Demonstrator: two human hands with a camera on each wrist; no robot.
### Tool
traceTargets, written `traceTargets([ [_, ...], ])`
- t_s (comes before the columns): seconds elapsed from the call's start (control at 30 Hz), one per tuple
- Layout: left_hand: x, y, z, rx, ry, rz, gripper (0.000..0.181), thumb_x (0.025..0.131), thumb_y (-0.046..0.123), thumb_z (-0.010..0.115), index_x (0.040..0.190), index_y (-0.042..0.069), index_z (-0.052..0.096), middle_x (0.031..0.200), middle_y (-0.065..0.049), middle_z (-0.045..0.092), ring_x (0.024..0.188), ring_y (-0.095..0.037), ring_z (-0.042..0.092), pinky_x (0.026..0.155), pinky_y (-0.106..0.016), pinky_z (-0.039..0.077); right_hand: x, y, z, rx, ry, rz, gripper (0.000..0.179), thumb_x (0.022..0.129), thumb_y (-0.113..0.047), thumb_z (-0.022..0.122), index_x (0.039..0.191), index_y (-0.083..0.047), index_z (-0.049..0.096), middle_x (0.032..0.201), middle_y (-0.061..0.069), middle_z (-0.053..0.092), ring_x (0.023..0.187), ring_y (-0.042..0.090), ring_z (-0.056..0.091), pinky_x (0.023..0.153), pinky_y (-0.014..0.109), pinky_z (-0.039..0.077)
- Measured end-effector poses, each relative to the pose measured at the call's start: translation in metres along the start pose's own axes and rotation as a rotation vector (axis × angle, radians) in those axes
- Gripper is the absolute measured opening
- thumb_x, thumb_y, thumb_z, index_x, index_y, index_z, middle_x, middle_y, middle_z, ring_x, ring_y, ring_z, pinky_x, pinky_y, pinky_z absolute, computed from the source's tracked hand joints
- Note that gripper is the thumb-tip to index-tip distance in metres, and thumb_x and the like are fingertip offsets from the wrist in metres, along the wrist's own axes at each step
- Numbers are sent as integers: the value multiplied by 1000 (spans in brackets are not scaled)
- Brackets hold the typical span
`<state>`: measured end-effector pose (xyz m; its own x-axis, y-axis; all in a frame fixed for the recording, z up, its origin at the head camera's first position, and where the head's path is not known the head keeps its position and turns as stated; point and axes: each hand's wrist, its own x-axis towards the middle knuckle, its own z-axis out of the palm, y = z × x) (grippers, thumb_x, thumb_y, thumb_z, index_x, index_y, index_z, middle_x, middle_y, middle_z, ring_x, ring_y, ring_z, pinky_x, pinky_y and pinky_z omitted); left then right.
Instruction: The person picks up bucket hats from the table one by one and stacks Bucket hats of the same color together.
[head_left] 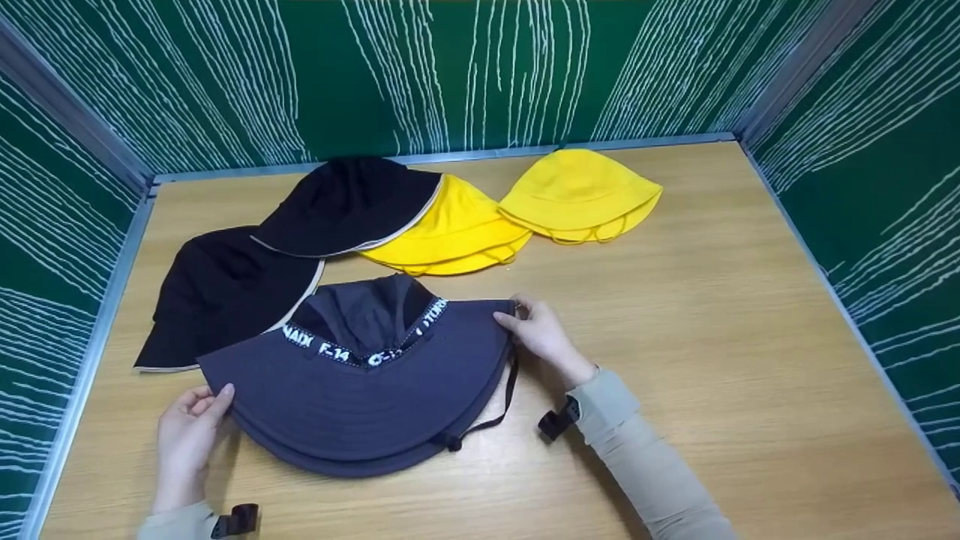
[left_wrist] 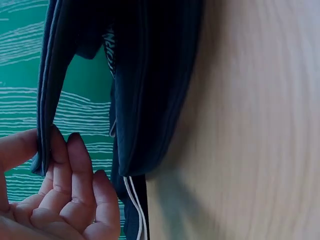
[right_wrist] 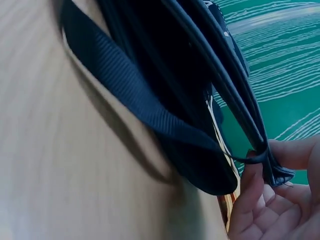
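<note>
A dark grey sun hat with a wide brim and a band of white lettering is held folded flat over the front of the table. My left hand pinches the brim's left corner between thumb and fingers. At the opposite corner my right hand pinches the brim the same way. In the left wrist view the brim edge passes between the thumb and fingertips. A black chin strap loops from the brim near the right hand, and its cord stopper hangs at the lower edge.
Behind lie two black bucket hats, one at the left and one farther back, overlapping a yellow hat. Another yellow hat lies to their right. Green panels with white lines wall in the wooden table.
</note>
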<state>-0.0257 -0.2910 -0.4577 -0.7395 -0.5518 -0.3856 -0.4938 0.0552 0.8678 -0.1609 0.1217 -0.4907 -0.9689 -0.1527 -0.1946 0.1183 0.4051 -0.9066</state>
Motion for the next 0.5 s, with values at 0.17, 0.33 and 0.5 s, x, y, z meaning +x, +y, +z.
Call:
traceTargets([
  [0.17,7,-1,7,199,-47,55,23,93,19,58,100,1,47,63,16,51,61,1,44,57,-16,39,4,6,-2,-60,17,-33,14,85,-9,67,85,1,58,56,-4,40,46,6,45,47,20,41],
  [0.33,19,-5,9,394,-154,94,24,95,21,54,95,-1,43,63,11,45,59,-3,41,54,-20,35,7,11,-3,-122,-1,-25,17,85,-10,68,81,-2,54,55,-4,40,46,8,46,47,20,40],
  [0.5,25,-4,5,545,-225,69,29,96,24,52,97,-4,45,71,4,46,68,-9,43,60,-22,36,9,12,-4,-149,-50,26,21,86,-14,68,94,1,56,62,-2,44,47,9,50,46,21,43],
])
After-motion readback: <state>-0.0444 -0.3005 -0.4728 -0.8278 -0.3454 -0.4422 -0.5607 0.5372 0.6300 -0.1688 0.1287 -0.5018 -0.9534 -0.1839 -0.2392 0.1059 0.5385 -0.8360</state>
